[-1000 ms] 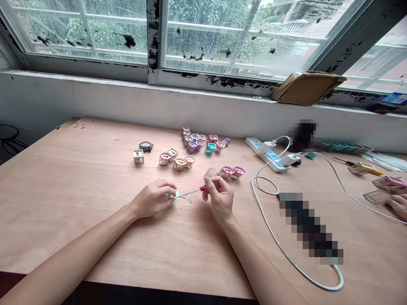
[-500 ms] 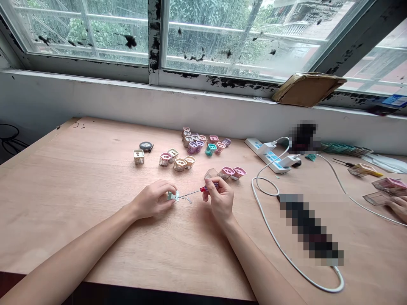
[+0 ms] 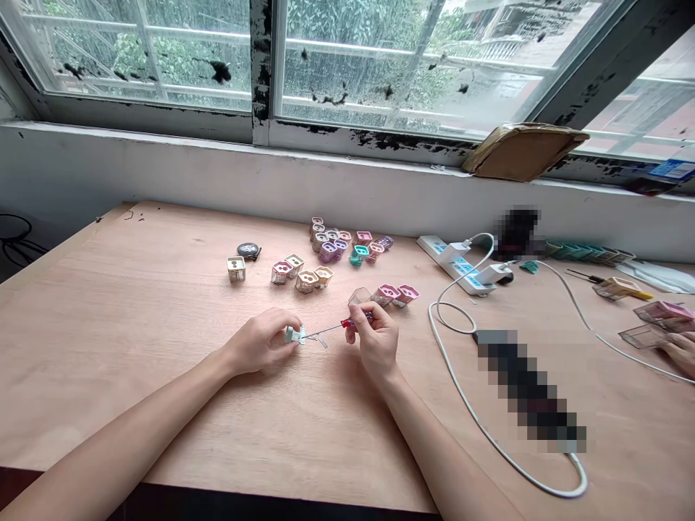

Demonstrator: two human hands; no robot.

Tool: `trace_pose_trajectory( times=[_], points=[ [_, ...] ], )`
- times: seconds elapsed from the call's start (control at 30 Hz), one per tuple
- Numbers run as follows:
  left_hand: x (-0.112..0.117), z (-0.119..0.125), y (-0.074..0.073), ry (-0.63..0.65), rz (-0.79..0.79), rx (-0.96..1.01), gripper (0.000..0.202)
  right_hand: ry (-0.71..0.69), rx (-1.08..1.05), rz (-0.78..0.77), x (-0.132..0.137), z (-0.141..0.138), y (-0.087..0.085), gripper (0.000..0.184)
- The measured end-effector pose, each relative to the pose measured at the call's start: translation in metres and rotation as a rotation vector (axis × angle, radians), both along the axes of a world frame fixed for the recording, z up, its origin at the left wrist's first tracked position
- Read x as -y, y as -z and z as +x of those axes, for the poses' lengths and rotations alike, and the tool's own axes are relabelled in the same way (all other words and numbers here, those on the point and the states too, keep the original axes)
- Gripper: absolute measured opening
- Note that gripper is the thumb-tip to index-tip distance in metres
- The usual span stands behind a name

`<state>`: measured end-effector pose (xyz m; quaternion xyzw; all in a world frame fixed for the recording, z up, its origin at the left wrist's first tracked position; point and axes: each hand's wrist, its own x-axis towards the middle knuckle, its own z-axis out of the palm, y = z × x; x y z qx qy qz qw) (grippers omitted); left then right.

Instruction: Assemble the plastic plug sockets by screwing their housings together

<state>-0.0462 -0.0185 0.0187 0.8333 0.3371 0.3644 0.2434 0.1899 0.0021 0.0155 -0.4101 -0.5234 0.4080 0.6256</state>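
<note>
"What just changed?"

"The left hand (image 3: 260,340) has eased back, so more of the pale green plug housing (image 3: 295,334) shows at its fingertips, near the middle of the bench (image 3: 108,347)."

"And the right hand (image 3: 377,340)?"

"Its fingers pinch a red-handled precision screwdriver (image 3: 350,323), with the thin shaft reaching left to the housing, which the left hand grips."

Red handle on the screwdriver (image 3: 348,323), silver shaft, pale teal plug casing (image 3: 294,334), pink and white plug casings (image 3: 387,294) toward the back edge of the table (image 3: 108,347), streaky tan wood grain, white power strip (image 3: 453,262) with blue labels, black flaking paint on the white window frame (image 3: 261,72)
</note>
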Motion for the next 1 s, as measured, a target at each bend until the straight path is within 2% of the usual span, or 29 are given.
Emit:
trace_pose_trajectory(
  times=[0.27,0.63,1.0],
  points=[
    [0.0009,0.0017,-0.0014,-0.009,0.014,-0.04,0.016,0.014,0.059,-0.009,0.0003,0.0006,-0.0002,0.046],
    [-0.003,0.002,-0.0026,0.055,0.226,-0.301,0.013,-0.032,0.096,0.039,0.0031,-0.0011,-0.0005,0.043],
    [-0.0028,0.0033,-0.0016,0.047,0.223,-0.318,0.012,-0.046,0.167,0.068,0.0056,-0.0021,0.0026,0.042]
  ],
)
